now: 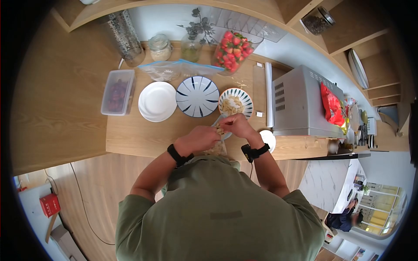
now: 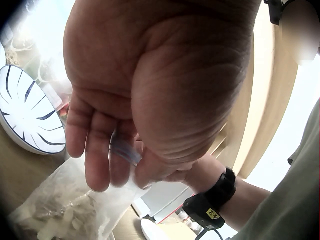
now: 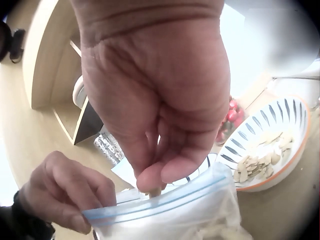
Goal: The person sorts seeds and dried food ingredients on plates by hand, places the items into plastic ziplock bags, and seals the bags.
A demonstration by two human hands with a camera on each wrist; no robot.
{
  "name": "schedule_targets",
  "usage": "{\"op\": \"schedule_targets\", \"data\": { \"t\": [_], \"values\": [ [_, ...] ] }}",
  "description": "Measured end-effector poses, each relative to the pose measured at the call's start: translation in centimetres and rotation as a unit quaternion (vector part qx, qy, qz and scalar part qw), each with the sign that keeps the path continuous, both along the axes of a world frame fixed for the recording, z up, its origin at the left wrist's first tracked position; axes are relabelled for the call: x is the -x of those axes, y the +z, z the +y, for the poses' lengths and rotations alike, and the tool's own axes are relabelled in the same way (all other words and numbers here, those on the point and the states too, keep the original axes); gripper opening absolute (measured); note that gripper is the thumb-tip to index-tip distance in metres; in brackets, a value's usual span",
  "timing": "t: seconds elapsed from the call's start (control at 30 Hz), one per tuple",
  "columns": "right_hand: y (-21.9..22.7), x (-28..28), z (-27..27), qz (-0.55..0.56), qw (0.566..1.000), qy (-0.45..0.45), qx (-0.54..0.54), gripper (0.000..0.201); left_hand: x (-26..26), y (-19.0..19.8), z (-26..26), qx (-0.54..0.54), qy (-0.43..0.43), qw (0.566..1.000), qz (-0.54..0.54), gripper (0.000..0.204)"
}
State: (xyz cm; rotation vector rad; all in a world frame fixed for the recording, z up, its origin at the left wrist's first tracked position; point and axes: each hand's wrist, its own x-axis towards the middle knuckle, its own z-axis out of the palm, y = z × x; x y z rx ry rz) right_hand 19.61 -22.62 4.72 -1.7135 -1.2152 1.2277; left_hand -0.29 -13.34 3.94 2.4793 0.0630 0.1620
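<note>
A clear zip bag with a blue seal [image 3: 165, 207] holds pale thin slices [image 2: 65, 215] and stands at the counter's front edge. My left hand [image 1: 204, 137] pinches the bag's rim at one side. Directly over the bag's mouth, my right hand [image 1: 238, 126] has thumb and fingertips together on a small pale slice [image 3: 154, 192], mostly hidden by the fingers. More such slices lie in a striped bowl with an orange rim [image 3: 248, 137], just beyond the right hand in the head view. Left of that bowl is a larger white plate with dark blue streaks [image 1: 187, 87].
White plates [image 1: 157, 101] and a lidded plastic box [image 1: 117, 93] stand at left. Behind are another zip bag [image 1: 165, 71], a glass jar [image 1: 160, 50] and a container of strawberries [image 1: 235, 50]. A grey oven-like appliance [image 1: 291, 102] bounds the right, near a small white dish [image 1: 268, 140].
</note>
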Motion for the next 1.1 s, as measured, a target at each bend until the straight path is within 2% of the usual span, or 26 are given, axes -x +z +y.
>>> {"op": "schedule_targets", "data": {
  "t": [0.03, 0.17, 0.23, 0.27, 0.37, 0.43, 0.47, 0.53, 0.57, 0.63, 0.67, 0.7, 0.73, 0.77, 0.8, 0.83, 0.9, 0.93, 1.0, 1.03, 1.1],
  "values": [
    [0.1, 0.1, 0.0, -0.030, 0.999, 0.046, 0.002, 0.015, 0.0, -0.1, 0.0, 0.000, 0.001, 1.000, 0.000, 0.009],
    [-0.8, -1.2, 0.0, -0.008, 0.998, 0.061, -0.002, 0.014, 0.1, -0.3, 0.0, -0.001, 0.003, 1.000, 0.000, 0.009],
    [-1.4, -2.3, 0.6, 0.099, 0.994, -0.008, 0.041, 0.017, 0.1, -0.1, 0.0, -0.003, 0.001, 1.000, 0.000, 0.009],
    [-1.3, -2.7, 0.7, 0.099, 0.994, -0.008, 0.041, 0.017, 0.1, 0.2, -0.1, 0.010, 0.003, 1.000, 0.000, 0.011],
    [-0.3, -2.9, 1.3, 0.058, 0.997, 0.023, 0.050, 0.019, 0.0, 0.4, 0.0, 0.020, 0.005, 1.000, -0.009, 0.012],
    [0.3, -2.4, 1.5, -0.057, 0.986, 0.153, 0.030, 0.019, 0.1, 0.2, -0.1, 0.020, 0.007, 1.000, -0.015, 0.012],
    [0.3, -2.5, 1.6, -0.058, 0.986, 0.155, 0.030, 0.019, 0.1, 0.1, -0.1, 0.018, 0.008, 1.000, -0.015, 0.012],
    [-0.1, -2.8, 1.6, -0.034, 0.994, 0.091, 0.045, 0.022, 0.1, 0.1, 0.0, 0.015, 0.011, 1.000, -0.015, 0.012],
    [-1.3, -3.4, 1.8, -0.034, 0.994, 0.093, 0.044, 0.022, 0.2, 0.3, 0.0, 0.020, 0.013, 1.000, -0.012, 0.011],
    [-3.9, -5.0, 2.7, -0.216, 0.974, -0.052, 0.035, 0.029, 0.4, 0.6, 0.1, 0.024, 0.015, 1.000, -0.009, 0.011],
    [-3.7, -5.3, 3.4, -0.282, 0.956, -0.051, 0.065, 0.047, 0.5, 0.9, 0.1, 0.029, 0.014, 0.999, -0.001, 0.011],
    [-5.0, -5.5, 3.6, -0.283, 0.955, -0.054, 0.065, 0.047, 0.5, 1.0, 0.1, 0.033, 0.013, 0.999, 0.005, 0.011],
    [-7.5, -5.9, 3.7, -0.350, 0.932, -0.067, 0.065, 0.053, 0.3, 1.0, 0.1, 0.032, 0.010, 0.999, 0.004, 0.011],
    [-8.2, -5.7, 4.0, -0.415, 0.904, -0.079, 0.064, 0.058, 0.3, 1.0, 0.1, 0.032, 0.010, 0.999, 0.003, 0.011],
    [-8.8, -5.5, 3.9, -0.426, 0.899, -0.072, 0.075, 0.059, 0.3, 1.0, 0.1, 0.033, 0.011, 0.999, 0.001, 0.010],
    [-9.5, -5.5, 3.9, -0.426, 0.899, -0.071, 0.073, 0.059, 0.3, 0.9, 0.1, 0.031, 0.013, 0.999, 0.001, 0.010],
    [-10.9, -5.6, 4.1, -0.420, 0.906, -0.025, -0.046, 0.049, 0.3, 0.7, 0.1, 0.042, 0.017, 0.999, -0.008, 0.010],
    [-11.1, -5.6, 4.2, -0.420, 0.906, -0.024, -0.047, 0.049, 0.3, 0.6, 0.1, 0.042, 0.018, 0.999, -0.009, 0.010],
    [-11.6, -5.6, 4.3, -0.389, 0.916, -0.050, -0.085, 0.033, 0.3, 0.5, 0.1, 0.042, 0.023, 0.999, -0.002, 0.010],
    [-11.4, -5.7, 4.3, -0.389, 0.916, -0.048, -0.086, 0.033, 0.4, 0.5, 0.1, 0.042, 0.025, 0.999, -0.002, 0.010],
    [-10.7, -6.3, 4.3, -0.369, 0.926, -0.061, -0.056, 0.021, 0.4, 0.6, 0.2, 0.041, 0.023, 0.999, 0.001, 0.011]
  ]
}}
